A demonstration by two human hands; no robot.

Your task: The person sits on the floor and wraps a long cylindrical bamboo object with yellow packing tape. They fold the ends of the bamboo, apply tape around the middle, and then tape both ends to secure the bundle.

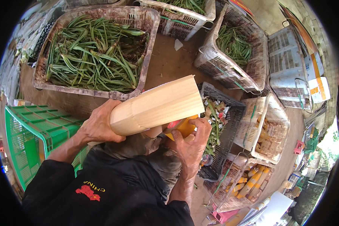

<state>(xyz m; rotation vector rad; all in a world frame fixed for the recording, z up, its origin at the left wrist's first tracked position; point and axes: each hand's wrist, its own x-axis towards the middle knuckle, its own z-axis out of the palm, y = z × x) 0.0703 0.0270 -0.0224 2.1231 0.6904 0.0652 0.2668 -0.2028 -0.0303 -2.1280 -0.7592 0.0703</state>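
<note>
My left hand (pixel 103 120) grips the left end of a long, pale tan paper or cardboard piece (pixel 158 103), held slanting up to the right across the middle of the view. Under its right part, my right hand (pixel 192 139) has its fingers curled round a yellow object (pixel 188 127) with a reddish patch, possibly a roll of tape; much of it is hidden. A dark crate (pixel 229 126) of small green offcuts and scraps (pixel 214 132) lies just beyond my right hand.
Pale crates of long green leaves (pixel 94 56) (pixel 233 45) stand ahead. A green crate (pixel 24 135) is at my left. At the right are stained crates (pixel 278 135), one holding yellow-wrapped bundles (pixel 254 180), and a grey crate (pixel 286 64). Brown floor (pixel 165 64) shows between them.
</note>
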